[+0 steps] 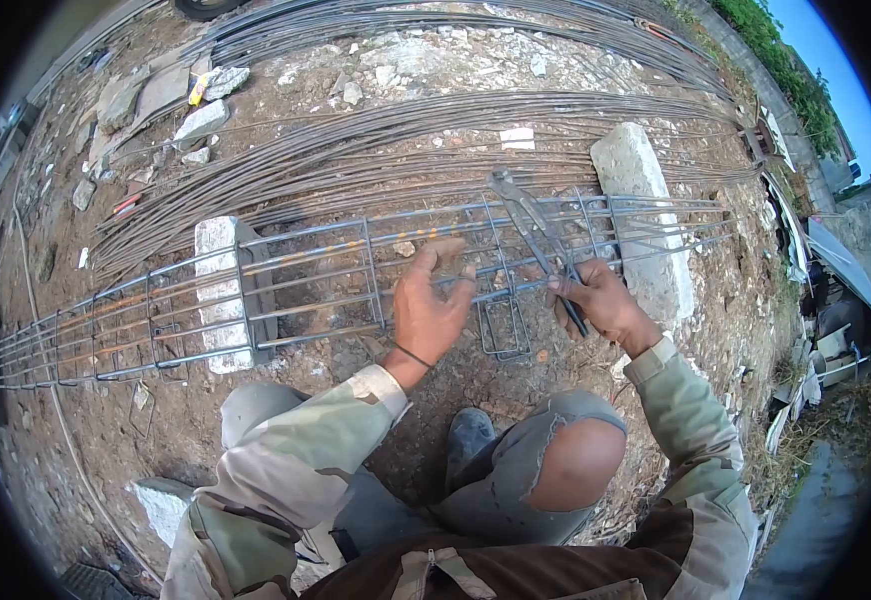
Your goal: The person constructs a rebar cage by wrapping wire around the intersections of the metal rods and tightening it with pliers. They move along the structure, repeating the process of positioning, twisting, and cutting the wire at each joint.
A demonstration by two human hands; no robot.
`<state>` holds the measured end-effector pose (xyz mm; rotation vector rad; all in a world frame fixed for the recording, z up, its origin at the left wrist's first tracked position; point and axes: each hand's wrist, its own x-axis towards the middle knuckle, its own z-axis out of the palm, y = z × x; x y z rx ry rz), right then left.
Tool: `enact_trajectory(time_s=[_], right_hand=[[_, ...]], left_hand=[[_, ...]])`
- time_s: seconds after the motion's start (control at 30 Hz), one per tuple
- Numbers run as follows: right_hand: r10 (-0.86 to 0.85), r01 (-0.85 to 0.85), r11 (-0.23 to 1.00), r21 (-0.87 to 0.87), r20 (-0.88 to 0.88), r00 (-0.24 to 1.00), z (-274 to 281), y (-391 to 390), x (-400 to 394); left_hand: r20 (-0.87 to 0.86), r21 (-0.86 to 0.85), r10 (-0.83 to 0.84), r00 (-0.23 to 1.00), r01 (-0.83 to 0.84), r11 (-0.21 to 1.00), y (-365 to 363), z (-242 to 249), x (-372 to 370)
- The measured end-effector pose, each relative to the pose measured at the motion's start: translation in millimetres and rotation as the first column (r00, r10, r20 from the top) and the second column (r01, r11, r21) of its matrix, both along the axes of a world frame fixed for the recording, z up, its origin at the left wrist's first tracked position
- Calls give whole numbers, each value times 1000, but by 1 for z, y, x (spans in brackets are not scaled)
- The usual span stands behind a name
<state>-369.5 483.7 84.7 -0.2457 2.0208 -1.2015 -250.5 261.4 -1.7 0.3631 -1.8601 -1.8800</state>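
A long rebar cage point(331, 258) of lengthwise bars and square stirrups lies across two pale concrete blocks, the left one point(218, 290) and the right one point(646, 215). Over the cage's middle is my left hand point(431, 305), thumb and fingers apart, with nothing that I can make out between them. My right hand point(601, 300) grips the handles of dark metal pincers point(534, 222), whose head points up and left above the cage. Between my hands, a loose-looking stirrup point(504, 328) hangs at the cage's near side.
Bundles of long steel bars point(356, 140) lie on the stony ground beyond the cage. Rocks point(201, 122) are at the upper left. My knees are just below the cage. Sheet scraps point(846, 260) and a wall stand at the right.
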Motion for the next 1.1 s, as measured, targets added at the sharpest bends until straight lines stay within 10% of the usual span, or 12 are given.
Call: enact_trajectory(time_s=[0.17,0.33,0.57,0.63,0.73,0.9,1.03,1.1], right_hand=[[283,-234,957,174,-363,888,-33,-32,28],[259,-256,966,48,-256,931,-50,-53,38],[161,-263,932,-251,-365,917,-82,-64,49],[178,-345,919,-190,-581,794,-93,-66,49],[305,-390,917,85,-778,548,-93,-64,52],[228,-300,951,-77,-479,847,-106,-68,63],[42,-47,998,-40,-121,992,-106,-60,69],[92,-68,995,71,-434,896,-113,-51,62]], left_hand=[[-213,-437,77,974,-165,884,-2,30,25],[-203,184,-110,973,148,972,-45,39,33],[-12,782,-498,867,319,535,-78,12,49],[-104,727,-590,801,466,505,-65,21,49],[237,449,-492,838,354,820,-54,30,42],[356,-252,-135,925,234,939,-31,22,46],[214,-387,-4,977,88,918,-25,33,50],[97,-224,-4,995,26,974,-32,30,49]])
